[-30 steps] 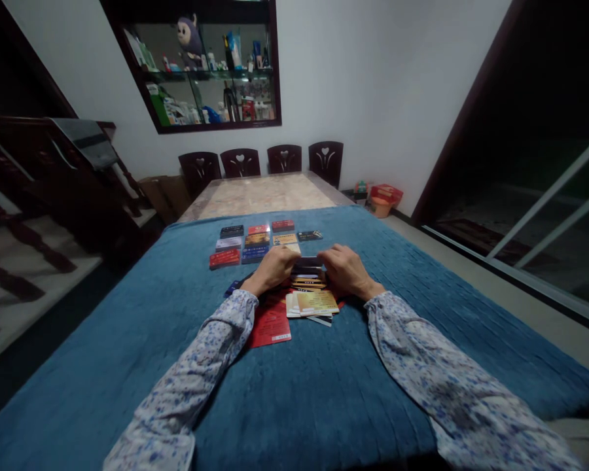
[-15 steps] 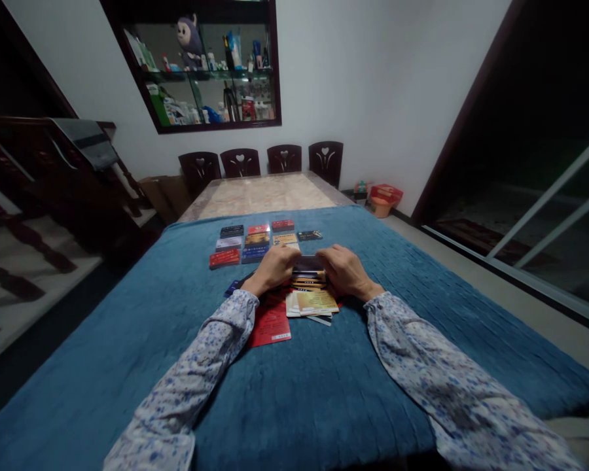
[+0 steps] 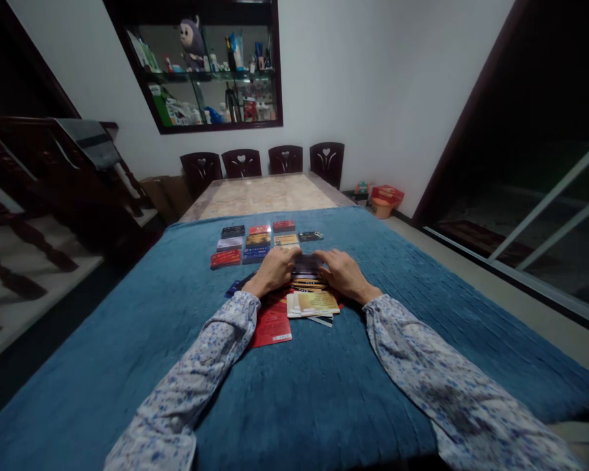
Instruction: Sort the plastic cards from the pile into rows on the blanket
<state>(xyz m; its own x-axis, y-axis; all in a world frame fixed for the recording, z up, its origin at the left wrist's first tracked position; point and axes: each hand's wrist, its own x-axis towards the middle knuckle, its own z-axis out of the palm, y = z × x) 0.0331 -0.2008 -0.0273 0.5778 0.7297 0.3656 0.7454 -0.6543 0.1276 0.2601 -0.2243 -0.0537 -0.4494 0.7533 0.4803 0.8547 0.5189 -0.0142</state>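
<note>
Between my two hands is a small stack of dark cards (image 3: 307, 264), gripped at its ends. My left hand (image 3: 273, 269) curls around the left end. At the right end, the fingertips of my right hand (image 3: 344, 273) press on the stack. Just below lie loose cards, among them a yellow card (image 3: 319, 302) and a larger red card (image 3: 271, 326). Some of this pile is hidden under my hands. Beyond them stand sorted stacks in rows, including a red stack (image 3: 226, 258), a blue stack (image 3: 256, 254) and a black card (image 3: 311, 235) at the right.
A blue cloth (image 3: 196, 327) covers the near part of the table, and the bare marble top (image 3: 260, 193) shows behind it. Several dark chairs (image 3: 285, 160) line the far end. A shelf cabinet (image 3: 281, 78) is set in the wall.
My hands stay in almost the same place. The fingers of my right hand have loosened a little, and more of the dark stack's top now shows. The card rows have not changed.
</note>
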